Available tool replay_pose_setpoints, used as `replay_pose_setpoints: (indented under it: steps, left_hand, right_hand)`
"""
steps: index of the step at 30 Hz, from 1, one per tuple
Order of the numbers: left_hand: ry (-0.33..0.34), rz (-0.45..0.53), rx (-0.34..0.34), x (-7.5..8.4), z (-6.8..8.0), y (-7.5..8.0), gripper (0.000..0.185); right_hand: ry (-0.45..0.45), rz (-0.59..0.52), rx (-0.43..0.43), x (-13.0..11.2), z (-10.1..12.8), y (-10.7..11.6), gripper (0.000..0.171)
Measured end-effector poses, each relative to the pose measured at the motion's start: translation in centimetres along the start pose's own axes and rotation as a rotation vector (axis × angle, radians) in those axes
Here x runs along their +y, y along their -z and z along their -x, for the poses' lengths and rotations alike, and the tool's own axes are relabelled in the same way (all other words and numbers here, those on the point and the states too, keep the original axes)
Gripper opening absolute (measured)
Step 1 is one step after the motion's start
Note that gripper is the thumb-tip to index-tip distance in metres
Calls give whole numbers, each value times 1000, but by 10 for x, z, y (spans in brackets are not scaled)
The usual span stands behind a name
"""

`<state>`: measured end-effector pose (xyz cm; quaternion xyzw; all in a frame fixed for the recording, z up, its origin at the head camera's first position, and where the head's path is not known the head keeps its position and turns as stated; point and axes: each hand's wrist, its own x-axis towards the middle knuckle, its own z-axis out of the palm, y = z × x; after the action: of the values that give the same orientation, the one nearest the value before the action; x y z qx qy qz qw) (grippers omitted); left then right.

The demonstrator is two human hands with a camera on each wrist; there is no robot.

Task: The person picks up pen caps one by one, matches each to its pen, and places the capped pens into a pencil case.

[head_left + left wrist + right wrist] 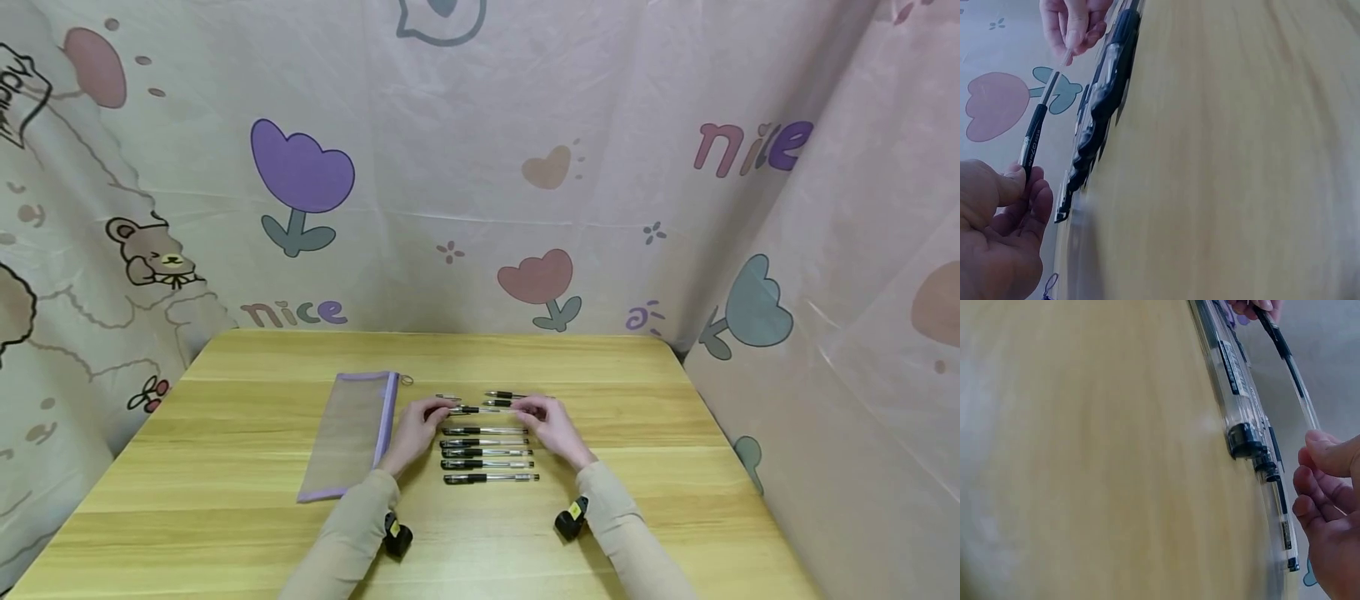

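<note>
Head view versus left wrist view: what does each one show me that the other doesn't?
Only the head view shows the purple-edged mesh pencil pouch left of the pens, two more pens beyond the hands, and the whole wooden table. Only the left wrist view shows up close the left hand pinching the black grip end of the held pen. Both show the right hand at the pen's clear end and the row of pens lying on the table.

Five pens (pixel 487 454) lie in a near row, one pen (pixel 474 409) is held, and two more (pixel 504 398) lie far. One pouch (pixel 350 433) lies left.
</note>
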<state>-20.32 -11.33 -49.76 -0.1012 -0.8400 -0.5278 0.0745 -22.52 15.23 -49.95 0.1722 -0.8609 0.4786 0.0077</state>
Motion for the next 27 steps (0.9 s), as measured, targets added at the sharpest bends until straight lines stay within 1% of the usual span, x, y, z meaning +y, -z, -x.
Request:
replay_pose_setpoints:
  steps: [5, 10, 14, 18, 20, 25, 27]
  left_hand:
    - [30, -8, 13, 0, -1, 3, 19]
    - [59, -43, 12, 0, -1, 3, 17]
    - [58, -81, -9, -1, -1, 2, 15]
    - [67, -102, -27, -2, 0, 0, 15]
    - [60, -121, -35, -2, 0, 0, 15]
    - [45, -199, -42, -1, 0, -2, 13]
    - [55, -224, -40, 0, 1, -3, 13]
  right_hand:
    - [27, 19, 19, 0, 0, 4, 20]
    - [13, 29, 28, 0, 0, 5, 19]
    - [-15, 42, 26, 1, 1, 5, 16]
    - [-6, 77, 22, 2, 1, 6, 12]
    - [6, 102, 19, 3, 1, 6, 10]
    - [17, 161, 10, 5, 0, 6, 8]
    - [12, 172, 4, 6, 0, 6, 7]
